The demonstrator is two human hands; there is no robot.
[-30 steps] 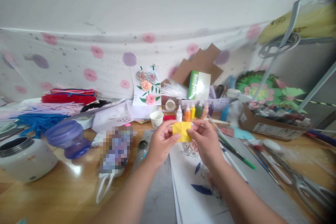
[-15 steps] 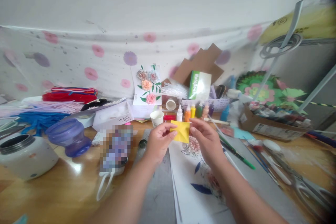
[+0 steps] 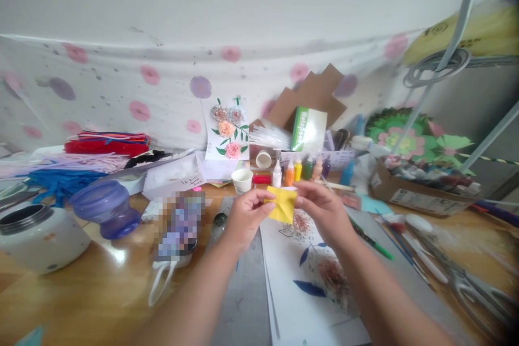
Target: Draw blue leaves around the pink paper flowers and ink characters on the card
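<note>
A small folded yellow paper (image 3: 281, 204) is held up in front of me above the table. My left hand (image 3: 245, 217) pinches its left edge with thumb and fingers closed. My right hand (image 3: 324, 211) grips its right edge, fingers curled over the top. Under the hands lies a white sheet with flower and blue leaf decoration (image 3: 314, 275) on a grey mat (image 3: 243, 303).
Paint bottles (image 3: 294, 170), a paper cup (image 3: 242, 180) and a green box (image 3: 308, 130) stand behind. A white jar (image 3: 38, 238) and purple lid (image 3: 105, 208) sit left. Pens (image 3: 371, 240), scissors (image 3: 466, 281) and a cardboard box (image 3: 421, 194) lie right.
The yellow paper has tilted and been refolded slightly between the hands; the right hand shifted up a little. The flower sheet below shows more.
</note>
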